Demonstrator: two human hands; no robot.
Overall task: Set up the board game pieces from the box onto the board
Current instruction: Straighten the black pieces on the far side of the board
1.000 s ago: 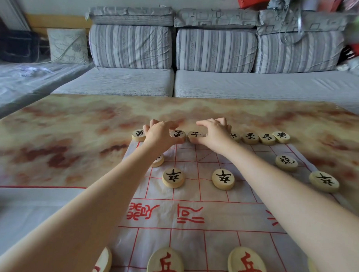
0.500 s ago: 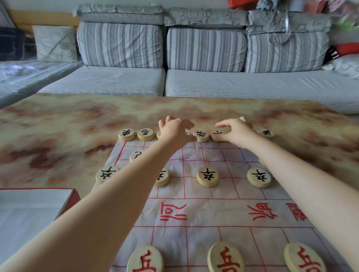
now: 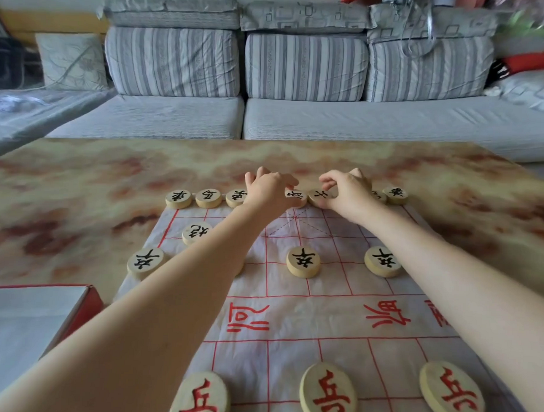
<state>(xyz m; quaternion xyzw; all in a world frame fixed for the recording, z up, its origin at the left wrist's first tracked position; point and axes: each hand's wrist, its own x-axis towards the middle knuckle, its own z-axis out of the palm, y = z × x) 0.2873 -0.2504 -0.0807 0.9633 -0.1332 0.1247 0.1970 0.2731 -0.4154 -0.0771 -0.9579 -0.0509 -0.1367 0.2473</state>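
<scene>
A white paper board (image 3: 291, 314) with a red grid lies on the marbled table. Round wooden discs with black characters line its far edge, among them three at the left (image 3: 178, 198). More black discs stand one and two rows nearer (image 3: 303, 261). Three discs with red characters (image 3: 328, 392) sit along the near row. Both arms reach to the far row. My left hand (image 3: 269, 190) has its fingertips on a black-lettered disc (image 3: 295, 196). My right hand (image 3: 347, 190) pinches the black-lettered disc next to it (image 3: 319, 196). Further discs behind the hands are hidden.
A red-edged game box (image 3: 76, 310) sits at the near left beside the board. Beyond the table (image 3: 80, 180) runs a grey striped sofa (image 3: 298, 114) with cushions. Bags and clutter lie at the top right.
The view has swung left, so the board now sits further right and the box has come into sight. Both hands stay on the far row, shifting discs near its middle.
</scene>
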